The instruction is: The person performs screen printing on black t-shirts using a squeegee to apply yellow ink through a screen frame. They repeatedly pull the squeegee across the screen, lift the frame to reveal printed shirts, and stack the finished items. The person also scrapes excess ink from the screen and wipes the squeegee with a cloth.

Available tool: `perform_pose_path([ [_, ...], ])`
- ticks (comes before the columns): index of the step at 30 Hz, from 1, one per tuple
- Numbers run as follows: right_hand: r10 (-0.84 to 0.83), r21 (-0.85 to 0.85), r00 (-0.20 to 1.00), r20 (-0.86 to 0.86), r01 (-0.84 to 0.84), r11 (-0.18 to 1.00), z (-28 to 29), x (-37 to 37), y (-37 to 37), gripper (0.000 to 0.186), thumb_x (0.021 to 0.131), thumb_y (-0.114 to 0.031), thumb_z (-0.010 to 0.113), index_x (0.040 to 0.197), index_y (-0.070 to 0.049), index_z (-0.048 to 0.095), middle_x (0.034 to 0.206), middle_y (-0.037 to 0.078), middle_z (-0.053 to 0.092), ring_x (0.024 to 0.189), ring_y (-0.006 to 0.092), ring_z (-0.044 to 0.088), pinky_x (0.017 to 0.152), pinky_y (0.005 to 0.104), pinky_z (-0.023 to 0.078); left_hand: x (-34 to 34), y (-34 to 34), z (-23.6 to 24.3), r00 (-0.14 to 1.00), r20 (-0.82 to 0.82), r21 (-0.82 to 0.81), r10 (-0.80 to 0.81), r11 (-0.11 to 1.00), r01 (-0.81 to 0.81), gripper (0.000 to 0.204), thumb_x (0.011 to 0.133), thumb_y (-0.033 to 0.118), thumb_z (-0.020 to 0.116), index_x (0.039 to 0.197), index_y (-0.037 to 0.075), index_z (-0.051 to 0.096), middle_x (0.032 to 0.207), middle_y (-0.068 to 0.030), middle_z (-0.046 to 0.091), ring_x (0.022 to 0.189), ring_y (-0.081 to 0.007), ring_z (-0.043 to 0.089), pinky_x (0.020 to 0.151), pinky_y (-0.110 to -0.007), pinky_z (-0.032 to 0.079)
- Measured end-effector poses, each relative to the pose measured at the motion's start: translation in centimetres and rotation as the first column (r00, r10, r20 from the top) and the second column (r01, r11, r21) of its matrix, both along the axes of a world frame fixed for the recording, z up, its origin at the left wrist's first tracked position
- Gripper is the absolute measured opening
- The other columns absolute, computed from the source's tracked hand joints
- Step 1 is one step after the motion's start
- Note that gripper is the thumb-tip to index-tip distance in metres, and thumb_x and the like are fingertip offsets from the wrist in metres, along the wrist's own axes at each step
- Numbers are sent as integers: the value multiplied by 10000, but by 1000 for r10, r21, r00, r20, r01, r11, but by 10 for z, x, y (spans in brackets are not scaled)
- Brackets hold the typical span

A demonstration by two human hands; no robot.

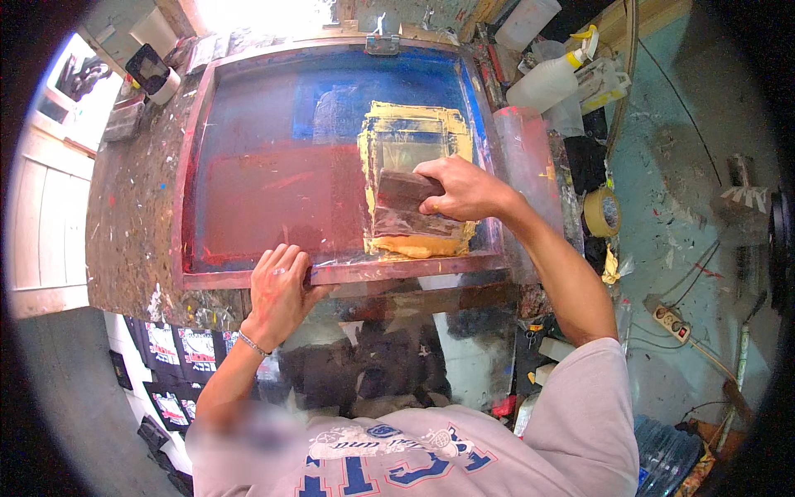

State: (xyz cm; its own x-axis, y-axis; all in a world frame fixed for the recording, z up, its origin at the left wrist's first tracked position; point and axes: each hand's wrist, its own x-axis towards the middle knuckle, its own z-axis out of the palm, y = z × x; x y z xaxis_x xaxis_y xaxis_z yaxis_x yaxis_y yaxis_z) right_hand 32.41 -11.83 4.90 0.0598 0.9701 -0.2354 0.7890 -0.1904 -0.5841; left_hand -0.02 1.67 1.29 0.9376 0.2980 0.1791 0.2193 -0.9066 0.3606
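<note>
A wood-framed printing screen (389, 269) lies before me, its mesh stained red and blue. My right hand (464, 189) is closed around the top of a dark squeegee (404, 192), which stands over the right part of the mesh. Its lower edge is partly hard to make out. Thick yellow ink (420, 246) lies between the squeegee and the near rail, and yellow smears border a rectangular patch around it. At the near rail, left of the ink, my left hand (279, 286) grips the frame with its fingers curled over the wood.
A metal hinge clamp (383, 43) sits at the screen's far rail. To the right stand a spray bottle (546, 81) and a roll of tape (602, 212). A power strip (671, 323) hangs farther right. Printed dark shirts (178, 356) lie at lower left.
</note>
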Motion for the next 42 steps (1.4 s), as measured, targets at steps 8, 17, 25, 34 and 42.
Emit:
perform_pose_path([
  [8,160,-64,987,-4,-160,985,-8,5,14,460,776,-324,773,1099,-13,668,1088,237,677,1073,431,614,928,488,487,5,-1,-3,1000,-16,-44,-6,999,5,441,703,327,858,861,47,556,866,-100,545,836,-300,549,751,-408,445],
  [17,23,47,978,209,-34,998,-25,-20,12,647,817,-682,729,907,-45,658,769,226,670,737,413,673,675,499,508,1,5,-15,998,61,11,-21,1000,20,457,674,389,838,863,71,569,856,-95,562,850,-287,581,747,-413,453],
  [25,-11,-65,973,230,27,997,-30,-27,16,703,803,-719,708,872,-26,608,767,251,674,787,467,684,717,540,532,-5,4,-30,999,0,-17,-38,999,38,468,716,388,829,944,52,597,951,-76,583,961,-239,581,828,-367,455],
  [34,-36,-83,979,198,53,995,-31,-25,17,686,800,-690,735,882,-14,644,797,251,686,800,451,688,732,530,530,-5,3,-29,995,92,-27,-46,998,49,450,694,368,814,926,56,587,915,-82,568,900,-267,580,767,-391,447],
  [42,2,-97,987,158,14,995,-33,-15,22,706,792,-709,728,909,-14,686,826,237,703,812,443,694,738,510,539,-3,4,-27,999,28,-46,-42,998,43,468,713,391,836,933,58,593,951,-73,579,963,-249,575,835,-369,451],
])
